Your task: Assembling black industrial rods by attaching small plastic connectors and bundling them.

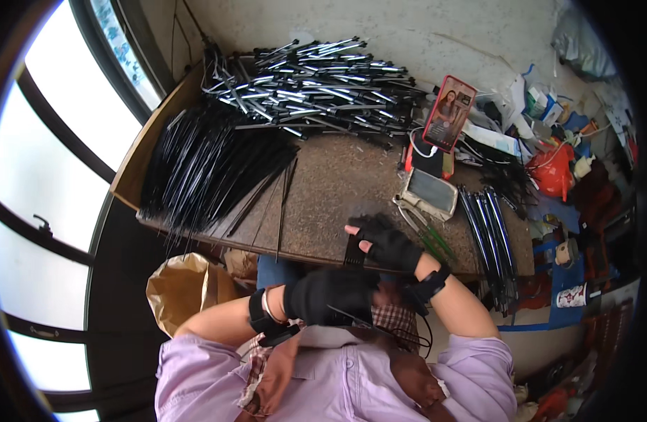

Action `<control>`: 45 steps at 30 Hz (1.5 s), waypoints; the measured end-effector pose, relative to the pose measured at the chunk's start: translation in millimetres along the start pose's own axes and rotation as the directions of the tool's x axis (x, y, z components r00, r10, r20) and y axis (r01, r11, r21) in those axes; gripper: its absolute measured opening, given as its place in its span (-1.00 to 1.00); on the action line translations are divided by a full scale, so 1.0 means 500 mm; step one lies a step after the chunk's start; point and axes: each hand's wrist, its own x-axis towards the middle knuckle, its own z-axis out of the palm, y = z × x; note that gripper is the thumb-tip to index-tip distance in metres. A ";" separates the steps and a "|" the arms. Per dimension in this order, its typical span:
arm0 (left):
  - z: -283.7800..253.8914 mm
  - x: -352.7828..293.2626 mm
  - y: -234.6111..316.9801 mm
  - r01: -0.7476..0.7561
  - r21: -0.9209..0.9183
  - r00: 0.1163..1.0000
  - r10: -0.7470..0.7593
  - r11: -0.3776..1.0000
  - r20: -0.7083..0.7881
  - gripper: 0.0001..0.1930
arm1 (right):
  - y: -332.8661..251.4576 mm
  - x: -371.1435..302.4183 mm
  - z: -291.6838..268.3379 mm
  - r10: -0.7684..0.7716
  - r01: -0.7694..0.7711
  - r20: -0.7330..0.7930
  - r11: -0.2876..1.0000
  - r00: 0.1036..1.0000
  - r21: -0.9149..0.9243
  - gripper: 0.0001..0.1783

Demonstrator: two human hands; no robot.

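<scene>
My left hand (330,295), in a black fingerless glove, is in front of my body below the table edge. Its fingers are blurred and partly hidden, so I cannot tell what they hold. A thin dark strip (348,314) crosses close against that glove. Over the table's front edge is my right hand (388,243), gloved the same way, with two bare fingertips pointing left and a gap between them. Beside those fingertips, a small black ridged piece (353,251) sits at the edge. Green-handled pliers (432,239) lie just right of the right hand.
Loose thin black strips (204,162) cover the table's (330,183) left side. Behind them are piled black-and-silver rods (323,88). A phone (449,112) stands at the back right, near a grey pouch (430,193) and more dark rods (488,232). A brown paper bag (186,288) stands below left.
</scene>
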 end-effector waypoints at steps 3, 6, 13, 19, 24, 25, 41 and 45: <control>-0.034 0.016 -0.009 0.663 -0.221 0.743 -0.666 0.715 0.071 -0.45 | 0.036 -0.021 -0.055 0.298 -0.283 0.013 0.891 0.955 0.355 -0.56; -0.002 -0.001 -0.019 0.545 -0.151 0.825 -0.560 0.825 -0.078 -0.49 | 0.159 -0.044 -0.149 0.700 -0.714 -0.241 0.699 0.672 0.040 -0.72; -0.045 -0.010 0.001 0.490 -0.201 0.854 -0.513 0.848 -0.080 -0.51 | 0.193 -0.123 -0.173 0.532 -0.597 -0.286 0.765 0.797 -0.241 -0.80; -0.021 -0.061 -0.004 0.483 -0.246 0.858 -0.511 0.840 -0.059 -0.63 | 0.095 -0.092 -0.104 0.452 -0.474 -0.412 0.879 0.791 0.054 -0.85; 0.020 -0.083 -0.007 0.456 -0.348 0.832 -0.532 0.819 -0.161 -0.67 | -0.059 -0.100 0.022 0.584 -0.594 -0.184 0.804 0.790 0.000 -0.86; 0.022 -0.083 -0.006 0.464 -0.344 0.826 -0.539 0.816 -0.164 -0.68 | -0.060 -0.104 0.027 0.558 -0.570 -0.170 0.821 0.812 -0.030 -0.87; 0.009 -0.071 0.003 0.489 -0.253 0.830 -0.534 0.835 -0.159 -0.69 | -0.074 -0.052 0.056 0.409 -0.448 -0.229 0.881 0.883 -0.154 -0.82; 0.000 -0.073 -0.007 0.506 -0.257 0.829 -0.547 0.823 -0.119 -0.67 | -0.034 -0.067 0.018 0.329 -0.378 -0.230 0.900 0.916 -0.219 -0.88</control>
